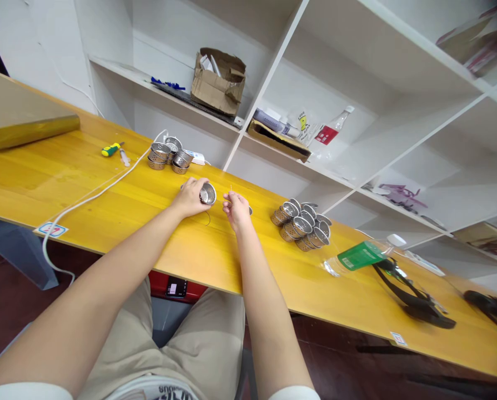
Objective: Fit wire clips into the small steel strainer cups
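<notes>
My left hand (pixel 192 199) is wrapped round a small perforated metal strainer cup (pixel 208 194), whose open mouth tilts toward me and to the right. Just right of it, my right hand (pixel 236 210) is closed in a pinch. A thin, pale, wire-like piece (pixel 231 189) sticks up from its fingertips; its full shape is too small to tell. On the table below the cup shows a thin dark curved line (pixel 209 219), perhaps a wire. Partly hidden behind my right hand is a small dark round thing (pixel 250 211).
Several strainer cups stand stacked at the right (pixel 301 225), and several more at the back left (pixel 165 154). A white cable (pixel 102 193) crosses the table near a screwdriver (pixel 111 149). At right lie a green-labelled bottle (pixel 362 254) and a black strap (pixel 415 305). White shelves (pixel 269 61) rise behind.
</notes>
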Available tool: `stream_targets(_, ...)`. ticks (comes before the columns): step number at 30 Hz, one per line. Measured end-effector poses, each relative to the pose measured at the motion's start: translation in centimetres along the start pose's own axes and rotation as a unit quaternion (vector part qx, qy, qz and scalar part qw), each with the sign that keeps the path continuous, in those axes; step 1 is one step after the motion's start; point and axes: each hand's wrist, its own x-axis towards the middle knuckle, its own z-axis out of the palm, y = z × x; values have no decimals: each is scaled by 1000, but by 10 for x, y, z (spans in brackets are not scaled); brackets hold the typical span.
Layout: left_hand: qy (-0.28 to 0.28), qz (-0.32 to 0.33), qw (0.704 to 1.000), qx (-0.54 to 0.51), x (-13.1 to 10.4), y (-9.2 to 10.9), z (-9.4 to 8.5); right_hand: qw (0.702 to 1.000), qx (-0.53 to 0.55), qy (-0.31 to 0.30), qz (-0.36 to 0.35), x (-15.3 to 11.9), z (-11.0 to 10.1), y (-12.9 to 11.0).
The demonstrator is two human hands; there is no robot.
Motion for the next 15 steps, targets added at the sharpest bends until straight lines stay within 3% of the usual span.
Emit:
stream_targets(9,-40,34,998,26,-2,8,-3,999,0,-50,4,-3,7,10)
stream_targets(15,-34,66,996,45,-3,14,-4,998,23,-56,26,-8,12,10)
